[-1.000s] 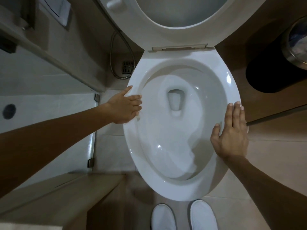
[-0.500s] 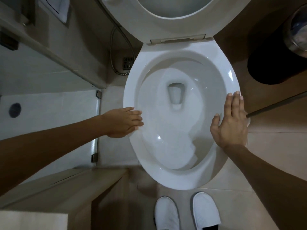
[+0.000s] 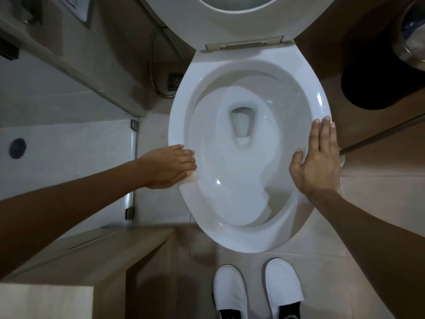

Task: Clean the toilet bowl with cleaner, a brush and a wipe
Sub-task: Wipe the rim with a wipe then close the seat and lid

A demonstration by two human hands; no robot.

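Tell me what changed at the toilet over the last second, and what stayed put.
The left hand slid along the left side of the toilet rim toward the front of the bowl, pressing a pale wipe whose edge shows under the fingers. Nothing was picked up or released. The right hand stayed flat on the right side of the rim, and the seat stayed raised.

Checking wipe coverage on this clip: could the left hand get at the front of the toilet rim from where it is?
Probably yes. The left hand lies on the rim at its left side with a wipe under it, and the rim's front curve is bare.
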